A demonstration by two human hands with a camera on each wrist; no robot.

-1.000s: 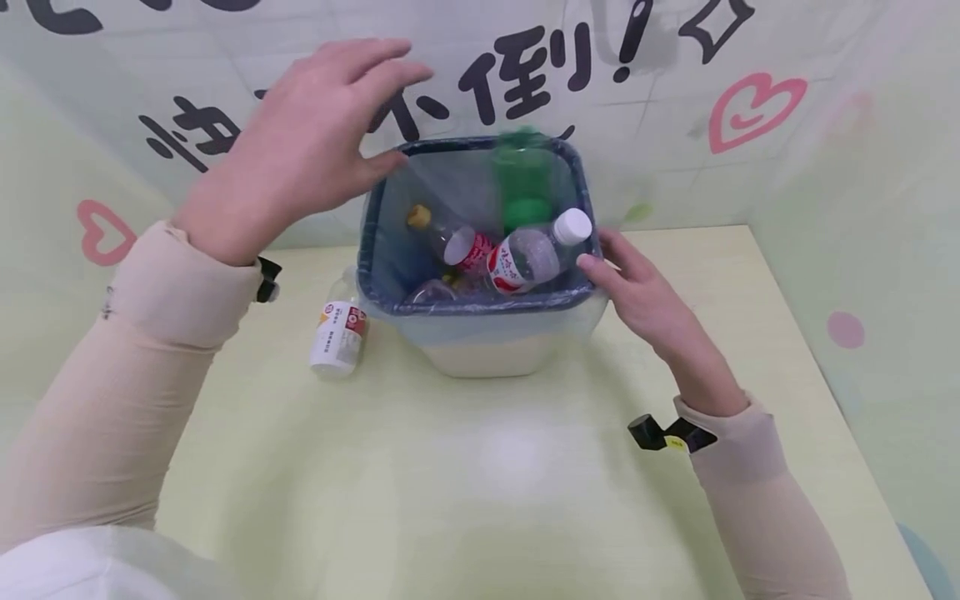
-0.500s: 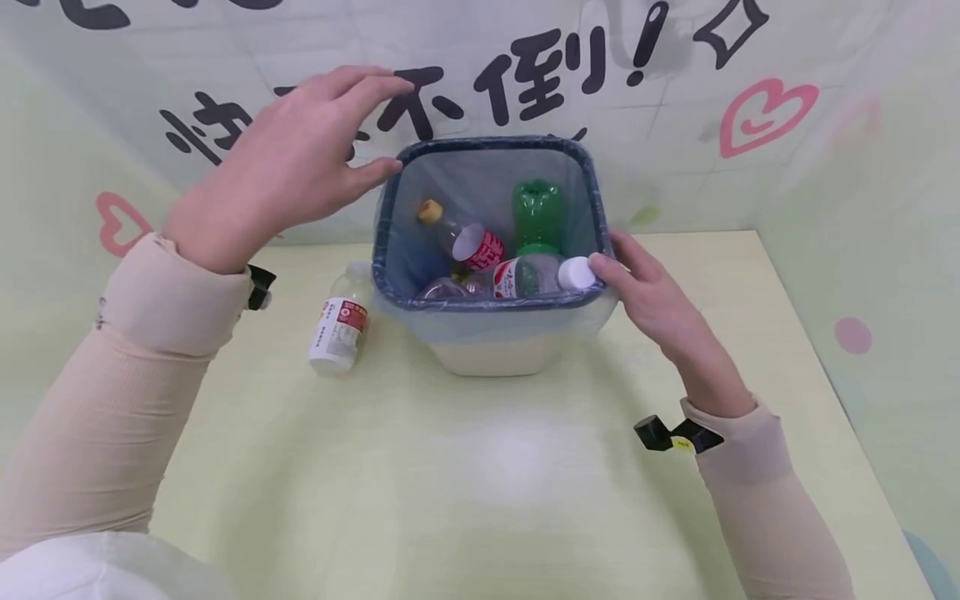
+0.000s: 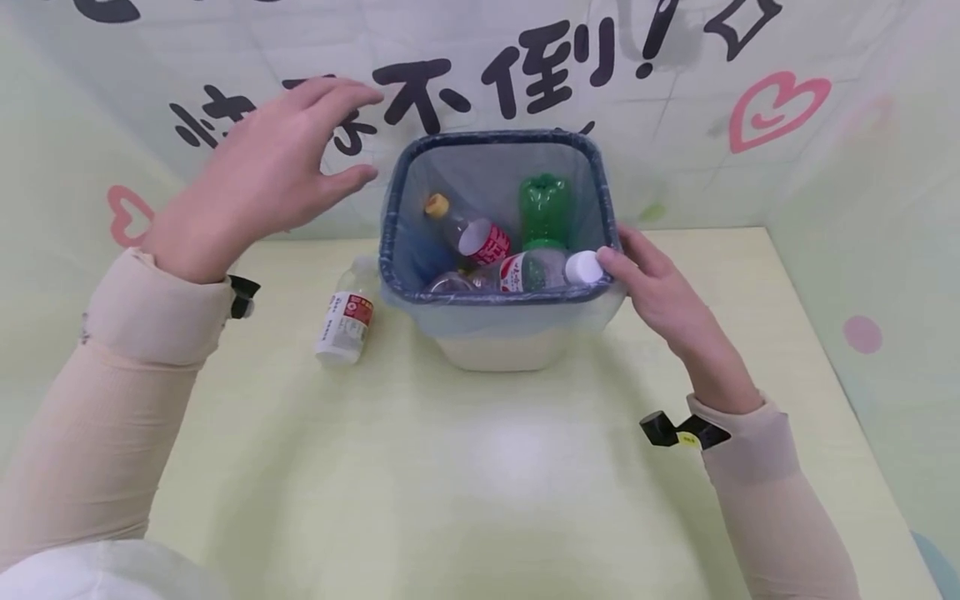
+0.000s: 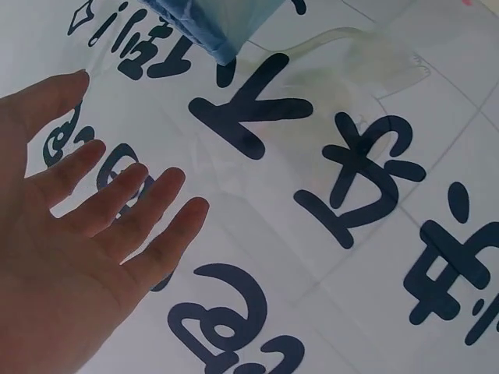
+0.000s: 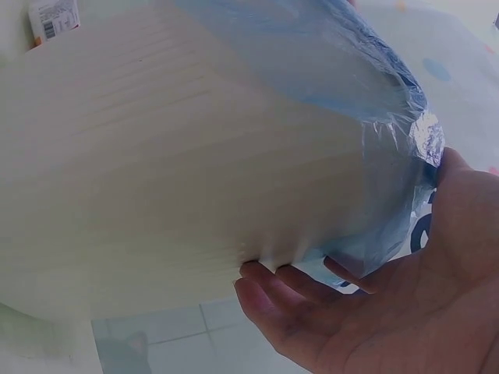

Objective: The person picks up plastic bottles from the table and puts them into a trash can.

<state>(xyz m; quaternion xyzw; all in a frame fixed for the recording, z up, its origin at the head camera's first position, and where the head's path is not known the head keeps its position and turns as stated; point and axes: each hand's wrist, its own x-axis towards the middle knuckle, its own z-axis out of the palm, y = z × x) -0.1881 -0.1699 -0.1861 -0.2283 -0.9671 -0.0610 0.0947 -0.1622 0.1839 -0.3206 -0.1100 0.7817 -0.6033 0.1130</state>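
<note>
A lined trash bin (image 3: 498,352) stands upright on the table, a bluish plastic bag folded over its rim. My right hand (image 3: 663,292) holds its right side, thumb at the rim and fingers against the outer wall, as the right wrist view shows. Inside lie a green plastic bottle (image 3: 545,208), a white-capped clear bottle (image 3: 555,271), a yellow-capped bottle with a red label (image 3: 486,242), and part of another clear one. My left hand (image 3: 262,167) hovers left of the bin with nothing in it, fingers spread in the left wrist view.
A white-labelled bottle (image 3: 347,321) lies on the pale table (image 3: 450,483), just left of the bin. Behind the bin rises a white wall covering (image 3: 675,150) with black lettering and pink hearts. The table's right edge meets a pale green side wall.
The green bottle has dropped deeper into the bin, and the white-capped bottle has settled lower. My left hand has drawn away leftward from the rim. The right hand keeps its hold.
</note>
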